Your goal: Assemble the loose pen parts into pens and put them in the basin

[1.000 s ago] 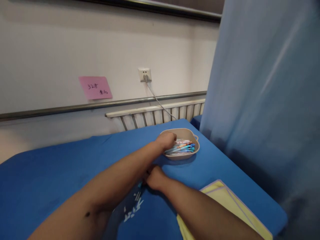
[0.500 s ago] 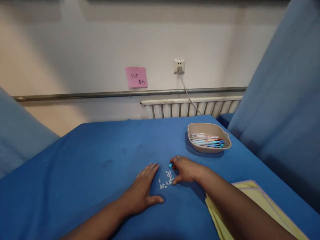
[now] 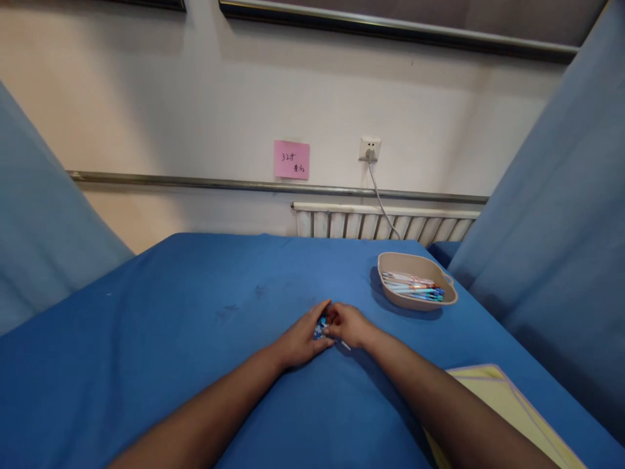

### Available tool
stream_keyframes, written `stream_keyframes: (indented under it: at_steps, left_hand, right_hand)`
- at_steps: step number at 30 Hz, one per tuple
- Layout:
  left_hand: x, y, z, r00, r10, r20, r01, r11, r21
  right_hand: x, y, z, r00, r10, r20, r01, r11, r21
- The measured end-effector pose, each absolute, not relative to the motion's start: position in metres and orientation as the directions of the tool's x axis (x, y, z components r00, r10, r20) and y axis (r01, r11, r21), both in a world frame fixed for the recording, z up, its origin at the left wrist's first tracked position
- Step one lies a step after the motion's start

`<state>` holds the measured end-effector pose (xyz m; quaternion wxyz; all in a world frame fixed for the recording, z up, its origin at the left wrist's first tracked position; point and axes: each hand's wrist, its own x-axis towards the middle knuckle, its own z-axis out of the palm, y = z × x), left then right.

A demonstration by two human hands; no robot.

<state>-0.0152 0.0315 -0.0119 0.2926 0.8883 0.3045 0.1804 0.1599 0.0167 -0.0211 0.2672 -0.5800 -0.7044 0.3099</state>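
Note:
My left hand (image 3: 301,340) rests on the blue cloth, its fingers and thumb apart and curved around a cluster of small white pieces (image 3: 319,331). From the other side my right hand (image 3: 347,324) meets it, fingers bent together at the pile. A small teal piece (image 3: 323,320) shows at the right fingertips; its kind is too small to make out. One white sliver (image 3: 346,346) lies just below the right hand. Both hands partly hide the pile.
A beige basket (image 3: 417,306) holding several pens (image 3: 410,286) stands at the back right. Folded yellow cloth (image 3: 493,391) lies under and beside my right forearm. Blue curtains (image 3: 547,195) hang at both sides. Behind the blue-covered surface (image 3: 195,312) are a radiator (image 3: 351,225) and a wall.
My hands have come together around the white pieces, which were spread out between them. The left hand moved right and the pieces are now gathered closer. The view has tilted up.

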Motion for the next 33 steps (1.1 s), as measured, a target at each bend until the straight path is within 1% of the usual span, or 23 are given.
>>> stream_keyframes:
  at_steps: [2, 4, 7, 10, 19, 23, 25, 27, 28, 30, 33]
  left_hand:
    - [-0.028, 0.031, -0.011, 0.726, 0.681, 0.100, 0.505, -0.626, 0.594]
    - [-0.041, 0.029, -0.010, 0.700, 0.709, 0.080, 0.561, -0.617, 0.552]
    - [-0.053, 0.029, -0.007, 0.698, 0.707, 0.111, 0.571, -0.644, 0.509]
    - [-0.054, 0.032, -0.005, 0.700, 0.700, 0.144, 0.565, -0.666, 0.487]
    - [-0.030, 0.047, -0.005, 0.693, 0.715, 0.096, 0.529, -0.594, 0.606]
    - [-0.032, 0.046, -0.003, 0.679, 0.733, 0.041, 0.498, -0.501, 0.708]
    - [-0.038, 0.043, 0.001, 0.680, 0.733, 0.028, 0.476, -0.470, 0.743]
    - [-0.043, 0.040, 0.004, 0.679, 0.734, 0.023, 0.479, -0.466, 0.744]
    - [-0.044, 0.038, 0.005, 0.682, 0.731, 0.023, 0.485, -0.476, 0.733]
    - [-0.043, 0.037, 0.005, 0.696, 0.717, 0.036, 0.494, -0.515, 0.701]
    - [-0.036, 0.037, 0.002, 0.700, 0.710, 0.079, 0.502, -0.568, 0.652]
  right_hand:
    - [0.168, 0.009, -0.018, -0.189, 0.982, -0.018, 0.648, 0.111, -0.753]
    - [0.180, -0.004, -0.015, -0.239, 0.971, -0.010, 0.702, 0.165, -0.692]
    - [0.191, -0.019, -0.010, -0.295, 0.955, -0.039, 0.755, 0.208, -0.622]
    - [0.190, -0.020, -0.010, -0.283, 0.959, -0.023, 0.769, 0.213, -0.603]
    - [0.155, 0.013, -0.023, -0.220, 0.974, 0.063, 0.718, 0.205, -0.665]
    - [0.155, 0.013, -0.020, -0.224, 0.975, 0.009, 0.682, 0.163, -0.713]
    - [0.164, 0.006, -0.016, -0.242, 0.970, -0.013, 0.711, 0.168, -0.682]
    - [0.175, -0.003, -0.012, -0.256, 0.966, -0.029, 0.778, 0.188, -0.600]
    - [0.179, -0.007, -0.011, -0.267, 0.962, -0.050, 0.793, 0.190, -0.579]
    - [0.183, -0.012, -0.011, -0.279, 0.958, -0.071, 0.797, 0.190, -0.574]
    - [0.176, -0.012, -0.016, -0.248, 0.968, -0.021, 0.799, 0.193, -0.569]
